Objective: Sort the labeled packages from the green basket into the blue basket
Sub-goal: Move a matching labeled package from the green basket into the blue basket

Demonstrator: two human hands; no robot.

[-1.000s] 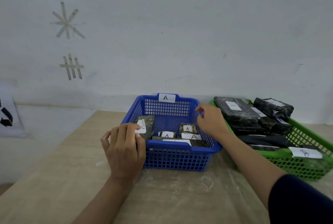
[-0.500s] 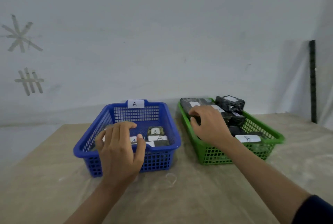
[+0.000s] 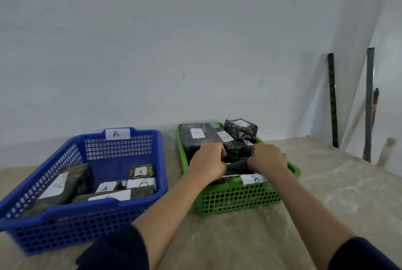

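In green basket [image 3: 237, 198]: black packages [image 3: 200, 137], both hands.

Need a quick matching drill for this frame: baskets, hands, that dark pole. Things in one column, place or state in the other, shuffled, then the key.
Things:
1. blue basket
2. green basket
3. left hand
4. dark pole

Places or states:
a. leans against the wall at far right
b. reaches into the green basket among dark packages
c. tagged A on its far rim
d. tagged B on its near rim

Pairs: 1-c, 2-d, 3-b, 4-a
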